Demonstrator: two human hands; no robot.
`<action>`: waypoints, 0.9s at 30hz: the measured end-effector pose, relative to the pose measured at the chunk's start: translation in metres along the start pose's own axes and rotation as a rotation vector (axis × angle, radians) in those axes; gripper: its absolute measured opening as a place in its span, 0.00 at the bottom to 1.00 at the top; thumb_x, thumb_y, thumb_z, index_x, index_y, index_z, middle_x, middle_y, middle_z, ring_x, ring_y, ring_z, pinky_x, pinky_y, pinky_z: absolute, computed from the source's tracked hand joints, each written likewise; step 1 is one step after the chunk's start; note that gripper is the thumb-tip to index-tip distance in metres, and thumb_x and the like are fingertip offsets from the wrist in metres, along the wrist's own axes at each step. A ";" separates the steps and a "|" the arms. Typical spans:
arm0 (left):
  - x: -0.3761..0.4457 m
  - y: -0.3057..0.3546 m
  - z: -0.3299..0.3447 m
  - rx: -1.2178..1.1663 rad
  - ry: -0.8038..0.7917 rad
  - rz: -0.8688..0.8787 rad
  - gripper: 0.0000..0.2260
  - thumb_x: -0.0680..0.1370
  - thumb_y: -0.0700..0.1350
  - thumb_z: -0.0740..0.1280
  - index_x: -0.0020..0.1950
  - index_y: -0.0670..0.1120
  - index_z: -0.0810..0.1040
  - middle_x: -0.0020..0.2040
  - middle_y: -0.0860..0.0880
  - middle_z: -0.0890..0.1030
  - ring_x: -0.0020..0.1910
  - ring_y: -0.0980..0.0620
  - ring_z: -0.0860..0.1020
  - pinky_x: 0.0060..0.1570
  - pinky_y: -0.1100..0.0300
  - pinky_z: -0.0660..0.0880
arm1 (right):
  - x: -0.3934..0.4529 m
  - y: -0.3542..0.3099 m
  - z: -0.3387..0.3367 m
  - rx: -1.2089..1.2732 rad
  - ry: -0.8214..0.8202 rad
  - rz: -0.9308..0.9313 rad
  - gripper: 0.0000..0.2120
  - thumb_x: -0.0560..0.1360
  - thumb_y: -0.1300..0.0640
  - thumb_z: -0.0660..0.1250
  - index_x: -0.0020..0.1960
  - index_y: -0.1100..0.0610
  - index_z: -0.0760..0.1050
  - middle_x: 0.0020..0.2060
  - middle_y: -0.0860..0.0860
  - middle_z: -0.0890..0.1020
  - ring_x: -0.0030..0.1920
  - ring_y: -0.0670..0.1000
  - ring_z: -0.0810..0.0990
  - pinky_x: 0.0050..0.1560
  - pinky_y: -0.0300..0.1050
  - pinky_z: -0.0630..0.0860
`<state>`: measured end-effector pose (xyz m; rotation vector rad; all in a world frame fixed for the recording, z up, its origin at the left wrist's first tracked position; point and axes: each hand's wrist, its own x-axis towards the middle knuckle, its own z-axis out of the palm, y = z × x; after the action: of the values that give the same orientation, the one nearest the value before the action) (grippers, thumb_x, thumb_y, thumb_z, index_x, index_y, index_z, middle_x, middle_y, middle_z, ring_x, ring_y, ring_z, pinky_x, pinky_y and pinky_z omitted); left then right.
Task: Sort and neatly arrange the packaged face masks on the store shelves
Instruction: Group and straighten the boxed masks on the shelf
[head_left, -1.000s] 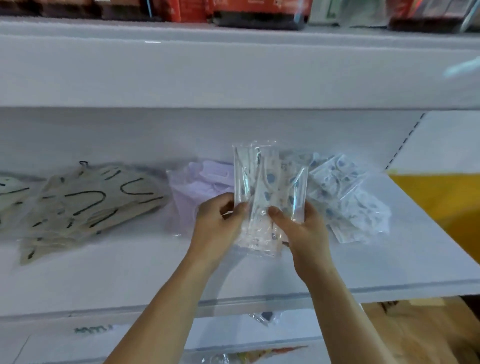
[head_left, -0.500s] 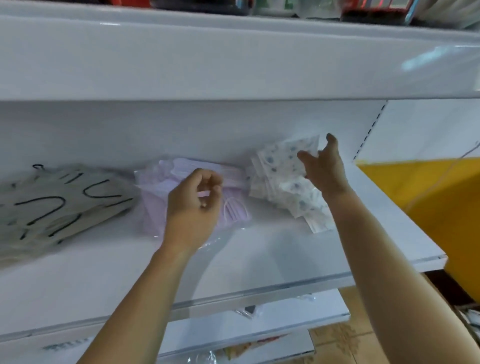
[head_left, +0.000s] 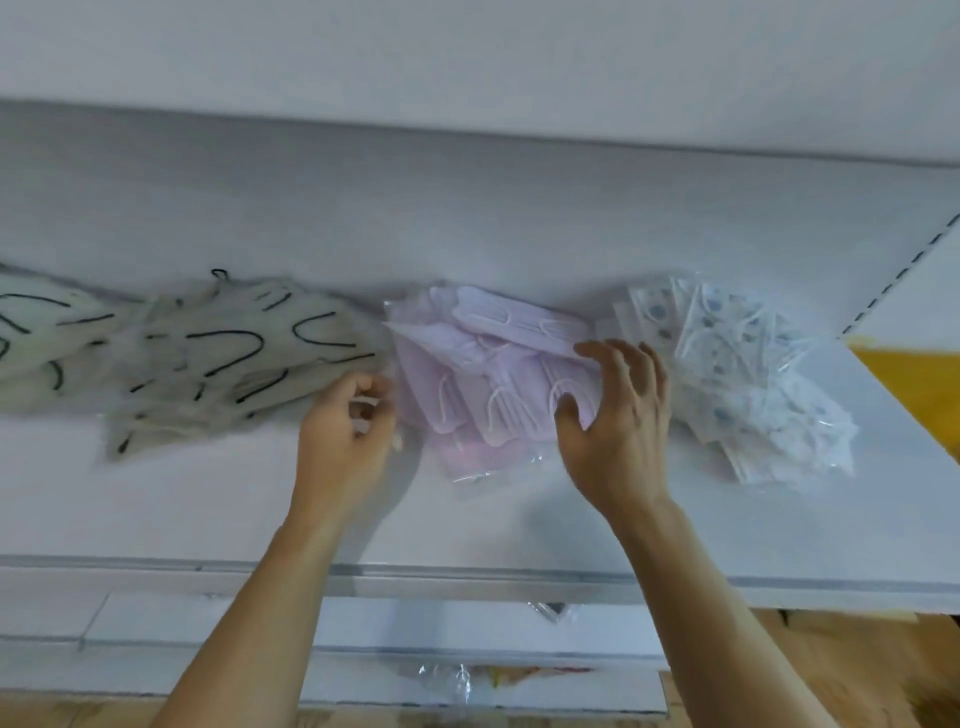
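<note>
White metal shelf board (head_left: 208, 519), front edge nearest. On it, centre: loose pile of lilac pleated face masks in clear plastic sleeves (head_left: 483, 374). Left hand (head_left: 348, 431) at the pile's left edge, fingers curled, seemingly pinching a sleeve corner. Right hand (head_left: 618, 421) on the pile's right side, fingers spread. Left of pile: beige masks with black ear loops (head_left: 228, 358). Right: white blue-dotted masks (head_left: 737, 374).
</note>
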<state>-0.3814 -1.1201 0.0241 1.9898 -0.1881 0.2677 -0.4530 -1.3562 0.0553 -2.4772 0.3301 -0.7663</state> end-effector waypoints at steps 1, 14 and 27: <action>-0.002 -0.003 -0.009 0.114 -0.001 0.056 0.10 0.77 0.35 0.69 0.51 0.50 0.80 0.49 0.53 0.82 0.43 0.60 0.78 0.40 0.70 0.72 | 0.000 -0.010 0.002 -0.023 -0.063 -0.030 0.25 0.71 0.55 0.67 0.68 0.55 0.74 0.65 0.56 0.76 0.71 0.65 0.69 0.68 0.66 0.68; -0.033 -0.085 -0.241 0.599 0.297 -0.110 0.09 0.78 0.42 0.68 0.58 0.48 0.81 0.56 0.50 0.80 0.54 0.45 0.75 0.51 0.50 0.72 | -0.051 -0.214 0.097 0.179 -0.617 -0.282 0.28 0.77 0.50 0.71 0.75 0.49 0.66 0.71 0.53 0.69 0.76 0.56 0.62 0.74 0.58 0.65; -0.075 -0.212 -0.565 0.713 0.323 -0.394 0.22 0.80 0.49 0.66 0.74 0.49 0.72 0.73 0.48 0.72 0.72 0.45 0.69 0.69 0.43 0.69 | -0.159 -0.531 0.292 0.372 -0.950 -0.546 0.34 0.80 0.48 0.68 0.81 0.47 0.55 0.77 0.45 0.62 0.77 0.45 0.57 0.69 0.37 0.56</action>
<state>-0.4581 -0.5171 0.0482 2.5813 0.5779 0.4343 -0.3720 -0.7355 0.0676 -2.2636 -0.7758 0.2195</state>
